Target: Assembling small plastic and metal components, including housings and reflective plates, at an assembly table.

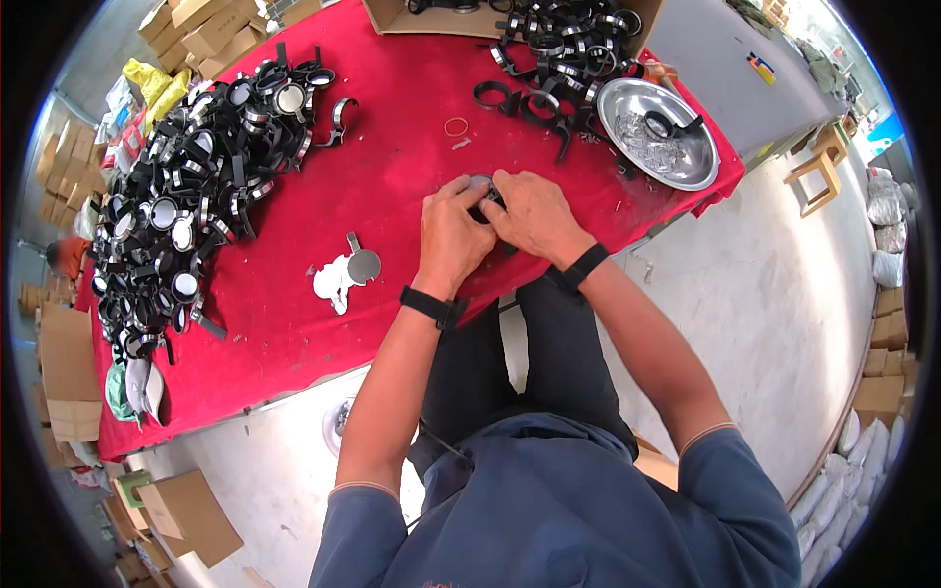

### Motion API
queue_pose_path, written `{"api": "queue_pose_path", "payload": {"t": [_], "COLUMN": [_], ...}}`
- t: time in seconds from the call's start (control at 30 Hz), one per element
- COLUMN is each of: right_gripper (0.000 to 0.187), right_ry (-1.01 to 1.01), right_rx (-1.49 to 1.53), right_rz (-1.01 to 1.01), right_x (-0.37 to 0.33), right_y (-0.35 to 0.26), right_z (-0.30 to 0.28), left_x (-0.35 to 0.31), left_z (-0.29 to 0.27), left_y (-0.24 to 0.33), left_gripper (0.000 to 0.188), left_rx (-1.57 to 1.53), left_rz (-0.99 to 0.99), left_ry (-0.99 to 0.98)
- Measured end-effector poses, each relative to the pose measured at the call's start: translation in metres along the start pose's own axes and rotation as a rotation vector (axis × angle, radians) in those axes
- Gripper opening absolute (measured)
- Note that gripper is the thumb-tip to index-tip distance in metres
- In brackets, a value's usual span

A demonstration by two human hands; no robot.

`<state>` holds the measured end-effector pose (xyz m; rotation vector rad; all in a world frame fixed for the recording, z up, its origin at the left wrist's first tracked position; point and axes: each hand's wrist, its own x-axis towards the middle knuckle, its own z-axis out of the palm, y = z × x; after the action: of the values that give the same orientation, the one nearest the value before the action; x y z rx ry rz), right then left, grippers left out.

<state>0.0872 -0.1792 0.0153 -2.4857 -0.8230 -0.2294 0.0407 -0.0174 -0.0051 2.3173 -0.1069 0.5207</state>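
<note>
At the near edge of the red-covered table, my left hand (453,229) and my right hand (535,214) close together around a small dark ring-shaped part (494,195). The fingers cover most of it, so its full shape is hidden. To the left of my hands lies a round grey disc with a short tab (364,266), partly over a torn white scrap (333,283). Beyond my hands, a thin rubber band (456,126) rests on the cloth.
A large heap of black and silver ring parts (186,196) covers the table's left side. More parts (559,59) spill from a cardboard box (392,18) at the far side. A metal bowl (704,176) with small clear pieces stands at the right. Cartons (191,514) stand on the floor.
</note>
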Motion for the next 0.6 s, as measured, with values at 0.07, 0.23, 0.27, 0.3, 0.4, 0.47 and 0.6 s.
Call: {"api": "queue_pose_path", "payload": {"t": [0.07,0.23,0.27,0.3,0.4,0.47,0.6], "right_gripper": [0.029,0.022,0.022,0.02,0.016,0.015,0.014], "right_ry": [-0.011,-0.076,-0.07,-0.077,-0.083,-0.08,0.063], "right_rx": [0.019,0.048,0.049,0.047,0.055,0.063,0.076], "right_rz": [-0.043,-0.16,-0.165,-0.176,-0.186,-0.172,-0.118], "right_x": [0.003,0.0,-0.002,-0.005,-0.014,-0.022,-0.023], "right_y": [0.006,0.017,0.021,0.025,0.02,0.02,0.022], "right_z": [-0.001,-0.003,-0.004,-0.005,-0.008,-0.011,-0.022], "left_x": [0.002,-0.002,-0.002,-0.003,-0.007,-0.006,-0.011], "left_z": [-0.004,-0.012,-0.014,-0.015,-0.015,-0.019,-0.023], "left_y": [0.004,0.003,0.006,0.009,0.007,0.008,-0.025], "left_gripper": [0.045,0.056,0.061,0.066,0.071,0.071,0.072], "left_rx": [-0.024,-0.102,-0.145,-0.188,-0.194,-0.233,-0.395], "left_rz": [-0.018,-0.071,-0.13,-0.187,-0.208,-0.223,-0.198], "left_ry": [-0.025,-0.068,-0.102,-0.135,-0.114,-0.15,-0.244]}}
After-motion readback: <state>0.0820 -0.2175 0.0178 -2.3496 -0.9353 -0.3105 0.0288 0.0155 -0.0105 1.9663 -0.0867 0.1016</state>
